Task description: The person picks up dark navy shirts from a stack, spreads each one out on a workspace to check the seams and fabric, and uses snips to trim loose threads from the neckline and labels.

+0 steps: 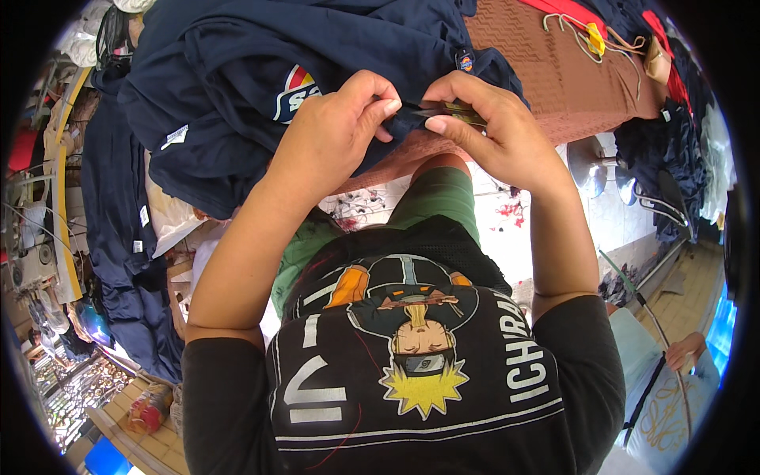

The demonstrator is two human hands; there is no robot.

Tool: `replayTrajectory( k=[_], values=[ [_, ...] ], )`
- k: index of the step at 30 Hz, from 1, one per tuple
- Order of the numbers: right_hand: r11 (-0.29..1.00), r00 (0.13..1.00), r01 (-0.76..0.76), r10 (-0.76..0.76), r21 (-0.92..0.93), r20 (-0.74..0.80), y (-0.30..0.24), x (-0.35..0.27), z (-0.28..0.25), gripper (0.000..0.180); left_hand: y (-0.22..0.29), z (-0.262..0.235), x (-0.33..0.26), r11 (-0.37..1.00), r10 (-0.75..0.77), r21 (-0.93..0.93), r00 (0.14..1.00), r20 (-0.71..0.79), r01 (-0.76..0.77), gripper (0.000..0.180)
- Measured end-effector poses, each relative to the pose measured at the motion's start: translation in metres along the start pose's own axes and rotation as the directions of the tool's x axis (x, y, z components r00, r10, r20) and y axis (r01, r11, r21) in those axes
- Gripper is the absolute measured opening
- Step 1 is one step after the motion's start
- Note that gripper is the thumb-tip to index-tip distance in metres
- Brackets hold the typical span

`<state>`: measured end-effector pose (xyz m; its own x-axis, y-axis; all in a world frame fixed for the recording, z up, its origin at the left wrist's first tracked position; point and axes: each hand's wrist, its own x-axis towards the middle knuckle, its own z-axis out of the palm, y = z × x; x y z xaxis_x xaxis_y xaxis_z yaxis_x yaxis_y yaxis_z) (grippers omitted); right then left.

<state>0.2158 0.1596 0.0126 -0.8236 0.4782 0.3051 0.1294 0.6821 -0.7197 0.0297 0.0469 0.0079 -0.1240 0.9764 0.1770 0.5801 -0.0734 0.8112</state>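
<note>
A navy garment (214,87) with white labels and a colourful printed emblem lies bunched in front of me. My left hand (332,134) is closed in a pinch at its near edge; whether cloth or a thread is between the fingertips is too small to tell. Just to the right, my right hand (507,131) grips small thread snips (464,113), their blades pointing left toward the pinching fingers. A gap separates the two hands, with dark fabric behind them.
Brown textured cloth (546,71) covers the surface under the garment. A yellow object (595,39) lies among cords at the far right. More navy garments (115,206) hang at left. Thread scraps (356,207) litter the floor. Another person (661,404) is at lower right.
</note>
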Motion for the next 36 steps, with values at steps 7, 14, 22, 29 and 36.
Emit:
replayTrajectory(
  k=[7, 14, 22, 29, 36],
  values=[
    [0.995, 0.997, 0.07, -0.068, -0.077, 0.019, 0.0, 0.006, 0.004, 0.021, -0.002, 0.001, 0.001, 0.999, 0.049, -0.001, 0.998, -0.025, -0.049, 0.012],
    [0.995, 0.996, 0.063, -0.058, -0.078, 0.065, 0.004, 0.009, 0.004, 0.019, -0.008, 0.0, 0.003, 0.999, 0.045, 0.009, 0.999, -0.026, -0.045, 0.014],
    [0.987, 0.989, -0.127, 0.134, 0.1, -0.065, 0.039, 0.007, 0.027, 0.016, 0.035, -0.068, -0.006, 0.934, 0.356, -0.064, 0.933, 0.049, -0.353, 0.036],
    [0.978, 0.985, -0.151, 0.162, 0.141, -0.066, 0.039, 0.012, 0.026, 0.014, 0.062, -0.105, -0.039, 0.926, 0.378, -0.033, 0.92, 0.099, -0.377, 0.079],
    [0.977, 0.979, -0.175, 0.186, 0.118, -0.086, 0.039, 0.008, 0.026, 0.013, 0.057, -0.08, -0.043, 0.97, 0.179, -0.13, 0.965, -0.193, -0.206, 0.021]
  ],
)
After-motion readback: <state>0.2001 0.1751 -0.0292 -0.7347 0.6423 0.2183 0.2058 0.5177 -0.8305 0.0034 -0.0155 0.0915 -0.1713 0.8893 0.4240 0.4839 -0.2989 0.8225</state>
